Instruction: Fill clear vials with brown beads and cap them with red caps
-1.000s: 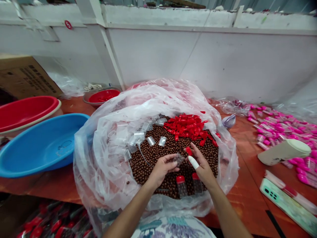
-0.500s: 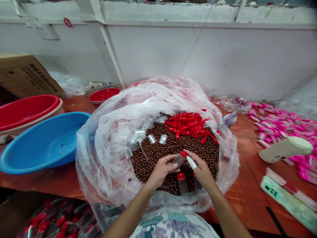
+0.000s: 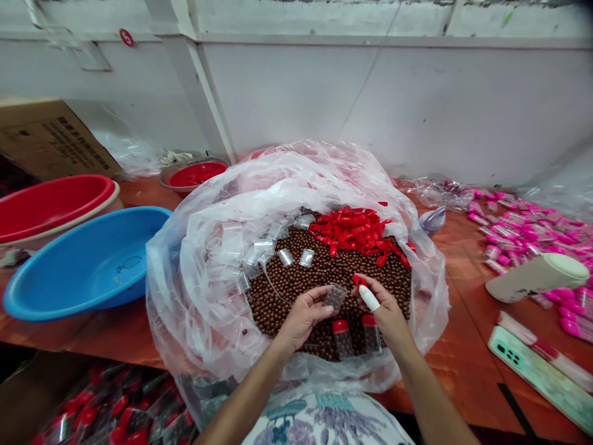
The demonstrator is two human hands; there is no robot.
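Grip, left hand [image 3: 303,316]: pinching a small clear plastic vial filled with brown beads [image 3: 334,296] over the bead heap. Grip, right hand [image 3: 386,312] (white-taped fingertip): pinching a small red plastic cap [image 3: 358,281] just beside the vial's mouth. Two red-capped filled vials [image 3: 354,334] stand below.

Both hands [image 3: 345,309] close together, pinching
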